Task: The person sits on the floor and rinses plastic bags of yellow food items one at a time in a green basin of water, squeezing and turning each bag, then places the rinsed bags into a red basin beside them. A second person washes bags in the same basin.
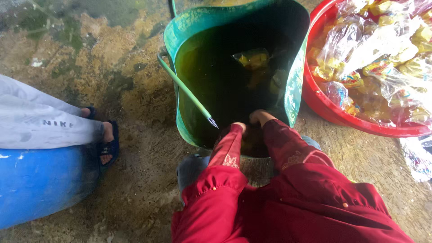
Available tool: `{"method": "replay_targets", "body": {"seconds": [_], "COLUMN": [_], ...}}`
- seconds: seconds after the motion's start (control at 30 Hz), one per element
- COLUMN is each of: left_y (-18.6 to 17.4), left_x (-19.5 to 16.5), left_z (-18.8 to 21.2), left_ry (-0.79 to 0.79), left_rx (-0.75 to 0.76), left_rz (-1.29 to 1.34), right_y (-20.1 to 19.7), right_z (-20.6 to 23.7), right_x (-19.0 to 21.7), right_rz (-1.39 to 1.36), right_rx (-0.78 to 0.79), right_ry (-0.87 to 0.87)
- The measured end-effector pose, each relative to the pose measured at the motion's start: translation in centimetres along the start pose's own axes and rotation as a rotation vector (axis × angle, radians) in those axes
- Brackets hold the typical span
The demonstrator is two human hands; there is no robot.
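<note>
Head view, the only one I have. Both hands go down into the green bucket (193, 22) at centre, full of dark greenish water. My left hand (240, 127) shows only as a bit of knuckle at the cuff of the red sleeve (227, 150); the rest is under water, so I cannot tell whether the fingers are clenched, loose or gripping anything. Same for my right hand (261, 117): wrist and back of hand visible, fingers sunk, hold unreadable.

A clear packet with yellow contents (254, 58) floats in the far part of the bucket, apart from both hands; other murky shapes beside it are too dim to name. The bucket's green handle (184, 90) lies across the left rim.

Far right, a red basin (324, 105), cut off by the frame edge, is heaped with clear wrappers (369, 49). Near left, another person's grey trouser leg (40, 121) and dark sandal (110, 146) rest beside a blue drum (40, 184), partly out of frame. Wet, stained concrete floor (112, 58).
</note>
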State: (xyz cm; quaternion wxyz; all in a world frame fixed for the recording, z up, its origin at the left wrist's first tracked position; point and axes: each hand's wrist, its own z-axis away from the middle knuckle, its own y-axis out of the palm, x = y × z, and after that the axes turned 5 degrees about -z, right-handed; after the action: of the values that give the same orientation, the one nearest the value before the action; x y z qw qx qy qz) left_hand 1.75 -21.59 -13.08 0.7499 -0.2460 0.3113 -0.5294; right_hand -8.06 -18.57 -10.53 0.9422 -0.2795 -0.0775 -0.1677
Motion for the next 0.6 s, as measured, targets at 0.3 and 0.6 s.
{"method": "replay_targets", "body": {"seconds": [0.3, 0.6], "left_y": [-1.7, -2.6], "left_x": [-1.6, -6.8], "left_z": [9.8, 18.3], "left_ry": [-0.195, -0.129], "left_rx": [-0.803, -1.033], "left_rz": [-0.015, 0.467], "right_y": [0.5, 8.5], "right_z": [9.0, 21.5], "right_x": [-0.4, 3.9], "right_rz": [-0.580, -0.906], "right_rx": [-0.337, -0.910], "right_ry": [0.077, -0.498]}}
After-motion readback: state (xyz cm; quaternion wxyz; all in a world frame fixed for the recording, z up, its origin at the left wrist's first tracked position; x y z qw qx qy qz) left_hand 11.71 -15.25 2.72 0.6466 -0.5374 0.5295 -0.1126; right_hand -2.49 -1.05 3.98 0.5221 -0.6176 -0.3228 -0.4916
